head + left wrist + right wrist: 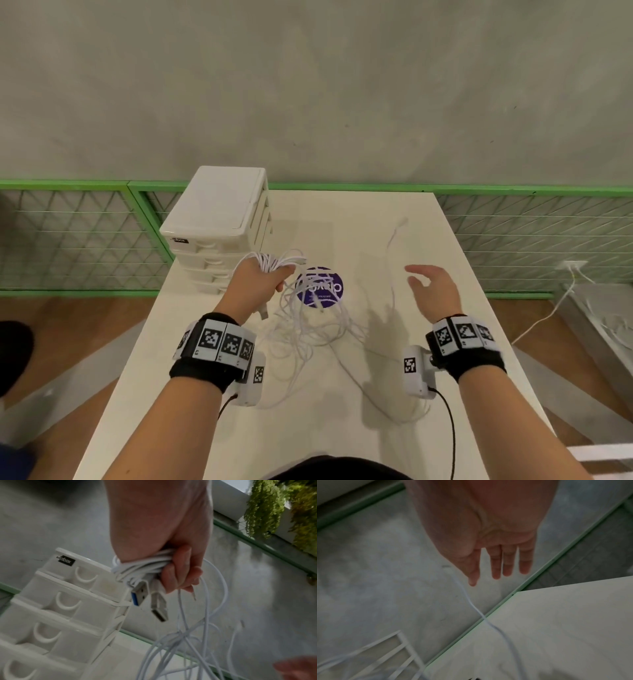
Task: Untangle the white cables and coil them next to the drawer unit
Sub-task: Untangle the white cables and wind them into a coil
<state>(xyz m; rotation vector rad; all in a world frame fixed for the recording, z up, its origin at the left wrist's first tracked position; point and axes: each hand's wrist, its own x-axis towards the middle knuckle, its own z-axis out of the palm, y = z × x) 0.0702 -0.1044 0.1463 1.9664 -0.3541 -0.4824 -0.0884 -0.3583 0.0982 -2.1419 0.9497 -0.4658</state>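
My left hand (262, 281) (175, 566) grips a bundle of white cables (274, 262) (142, 566) raised above the table, just right of the white drawer unit (219, 226) (65, 608). Two USB plugs (149, 601) hang below the fist. More loose white cable (308, 325) trails from the bundle in a tangle on the table. One strand (392, 270) (471, 601) rises in the air toward the table's far right. My right hand (430, 291) (496, 561) hovers open beside that strand, fingers straight, holding nothing.
The white table (445, 342) carries a round purple sticker (320, 287) under the tangle. A green mesh fence (68, 240) runs behind the table along a grey wall. Right of the table, a cord (548, 315) leads to a wall socket.
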